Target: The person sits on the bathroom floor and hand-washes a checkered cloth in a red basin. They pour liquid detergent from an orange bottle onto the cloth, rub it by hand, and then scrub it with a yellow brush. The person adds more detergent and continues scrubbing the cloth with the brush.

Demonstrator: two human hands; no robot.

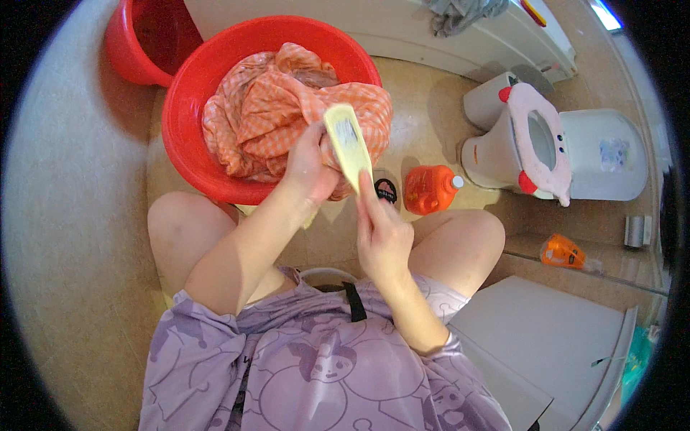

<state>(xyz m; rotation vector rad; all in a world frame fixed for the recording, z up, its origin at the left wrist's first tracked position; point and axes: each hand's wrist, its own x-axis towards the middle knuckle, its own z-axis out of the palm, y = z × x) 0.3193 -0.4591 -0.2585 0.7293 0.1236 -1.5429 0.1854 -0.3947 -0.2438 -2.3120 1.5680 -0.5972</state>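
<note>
My right hand point(385, 231) grips the handle of a pale yellow scrubbing brush point(353, 153), which is tilted over the cloth. A wad of orange-and-white checked fabric point(269, 118) fills much of a red plastic basin point(183, 121) and hangs over its right rim. My left hand point(312, 164) is closed on a bunched part of this fabric near the basin's front right rim, just left of the brush. The brush hides part of the left fingers and the cloth under it. The brush head overlaps the fabric in view; whether they touch, I cannot tell.
A red bucket point(121, 48) stands behind the basin at left. Right of the cloth are an orange detergent jug point(428, 188) and a dark item bearing writing point(385, 189). Farther right are a waste bin point(488, 99), a toilet with pink seat cover point(520, 108) and an orange bottle point(563, 251).
</note>
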